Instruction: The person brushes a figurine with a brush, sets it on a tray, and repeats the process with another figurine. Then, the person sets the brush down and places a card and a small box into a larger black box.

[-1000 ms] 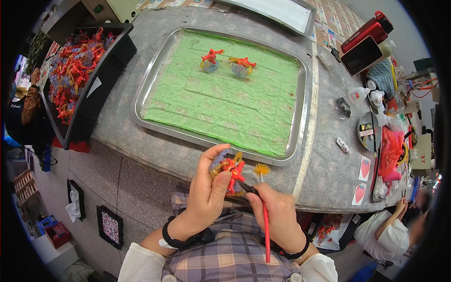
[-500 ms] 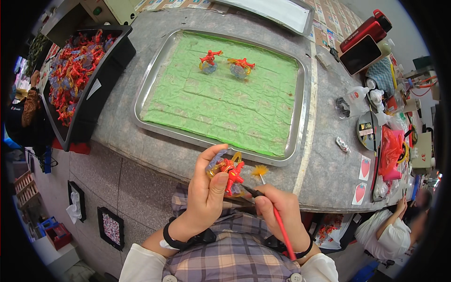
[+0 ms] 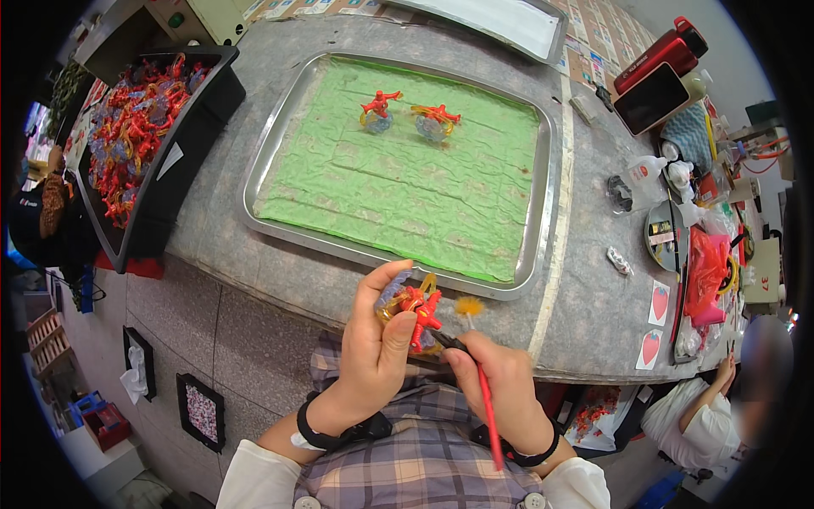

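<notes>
My left hand (image 3: 373, 352) grips a small red toy figure (image 3: 417, 310) on a gold and clear base, held over the near edge of the grey table. My right hand (image 3: 492, 377) holds a red-handled paintbrush (image 3: 485, 399) like a pen, its tip against the figure. An orange tuft (image 3: 469, 306) shows just right of the figure. Two similar red figures (image 3: 378, 109) (image 3: 436, 119) stand on the green mat in a metal tray (image 3: 543, 212) beyond my hands.
A black bin (image 3: 174, 174) full of several red figures sits at the left. A dark phone (image 3: 651, 97), a red case, a small bottle (image 3: 649, 170) and paint pots crowd the right side. Another person (image 3: 716, 403) sits at lower right.
The brush handle has swung between the frames while its tip stays at the figure. My left hand keeps the figure in the same place.
</notes>
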Tool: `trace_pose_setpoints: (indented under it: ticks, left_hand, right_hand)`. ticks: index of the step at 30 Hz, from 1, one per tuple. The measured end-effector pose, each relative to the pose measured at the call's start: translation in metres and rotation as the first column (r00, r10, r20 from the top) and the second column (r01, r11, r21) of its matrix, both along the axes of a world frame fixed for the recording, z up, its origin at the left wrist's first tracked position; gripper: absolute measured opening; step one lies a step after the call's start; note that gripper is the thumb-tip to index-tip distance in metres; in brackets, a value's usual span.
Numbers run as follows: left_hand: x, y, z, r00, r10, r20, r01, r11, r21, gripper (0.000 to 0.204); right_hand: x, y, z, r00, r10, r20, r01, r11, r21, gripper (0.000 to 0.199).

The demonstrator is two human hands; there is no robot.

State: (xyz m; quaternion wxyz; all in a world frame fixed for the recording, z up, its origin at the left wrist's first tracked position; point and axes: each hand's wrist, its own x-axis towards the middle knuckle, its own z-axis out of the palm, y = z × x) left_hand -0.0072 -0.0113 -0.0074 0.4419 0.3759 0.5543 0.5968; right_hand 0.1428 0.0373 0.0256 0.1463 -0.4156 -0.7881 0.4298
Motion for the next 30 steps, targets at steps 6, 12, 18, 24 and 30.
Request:
trace_pose_setpoints:
  ticks: [6,12,18,24,30]
  left_hand:
    - [-0.002,0.000,-0.001,1.000,-0.015,-0.025,0.014,1.000,-0.012,0.054]
    - [-0.001,0.000,0.003,1.000,-0.010,0.015,0.010,1.000,-0.014,0.054]
    - [-0.001,0.001,0.001,1.000,-0.002,0.030,0.001,1.000,0.027,0.051]
    - [-0.001,-0.001,-0.001,0.999,-0.001,0.036,-0.001,0.999,0.046,0.048]
    - [-0.001,-0.001,-0.003,0.999,0.007,0.036,-0.009,0.999,0.031,0.045]
  right_hand:
    - [0.007,0.007,0.007,0.994,-0.097,-0.046,0.064,0.880,-0.470,0.022]
    - [0.003,0.002,0.002,0.998,-0.033,-0.061,0.035,0.999,0.039,0.017]
    - [0.002,0.001,0.000,0.999,-0.021,-0.044,0.028,0.987,0.156,0.018]
    - [0.001,0.000,-0.003,0.999,-0.037,-0.032,0.042,0.983,0.176,0.018]
    - [0.000,0.001,-0.006,0.996,-0.083,0.027,0.066,0.920,0.386,0.020]
